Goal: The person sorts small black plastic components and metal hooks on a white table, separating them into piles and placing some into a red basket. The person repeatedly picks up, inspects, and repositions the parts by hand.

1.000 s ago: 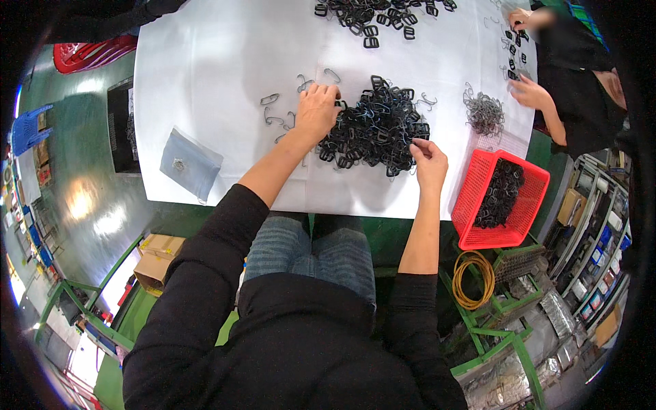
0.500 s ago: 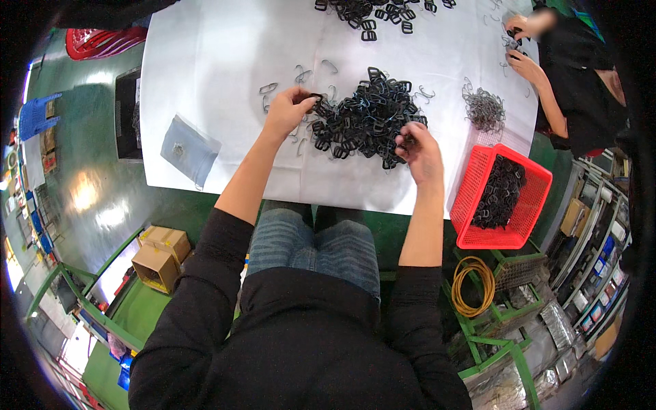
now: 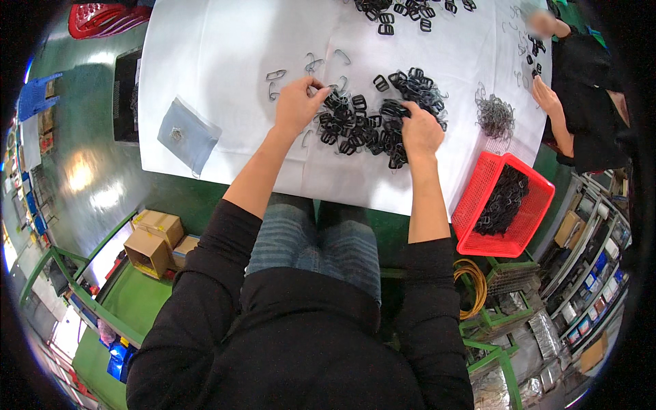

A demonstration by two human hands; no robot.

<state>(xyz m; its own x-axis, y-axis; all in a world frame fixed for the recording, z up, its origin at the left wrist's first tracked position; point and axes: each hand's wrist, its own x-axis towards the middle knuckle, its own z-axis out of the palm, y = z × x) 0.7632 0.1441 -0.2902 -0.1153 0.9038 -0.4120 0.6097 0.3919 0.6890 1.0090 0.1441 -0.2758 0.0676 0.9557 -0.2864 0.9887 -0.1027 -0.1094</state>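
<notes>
A heap of black plastic slide buckles [image 3: 348,126] lies on the white-covered table, spread into two clumps with a thin gap between. My right hand [image 3: 422,132] reaches into the right clump, its fingers closed around some black buckles [image 3: 394,108]. At the left clump's upper edge, my left hand [image 3: 298,107] is closed in a pinch between thumb and forefinger; what sits at the fingertips is too small to make out. Several bent wire pieces [image 3: 276,75] are scattered beyond my left hand. One loose buckle [image 3: 380,83] lies apart above the heap.
A red plastic basket [image 3: 471,198] holding black buckles stands at the table's right edge, below a pile of wire pieces [image 3: 495,116]. A clear bluish bag [image 3: 189,137] lies at left. Across the right edge, a co-worker's hand [image 3: 545,96] rests near more buckles. More buckles [image 3: 386,19] lie at the far edge.
My right hand has moved up and inward onto the buckles, and the heap has spread apart. My left hand has shifted slightly right, still pinching. The co-worker's hands have moved apart.
</notes>
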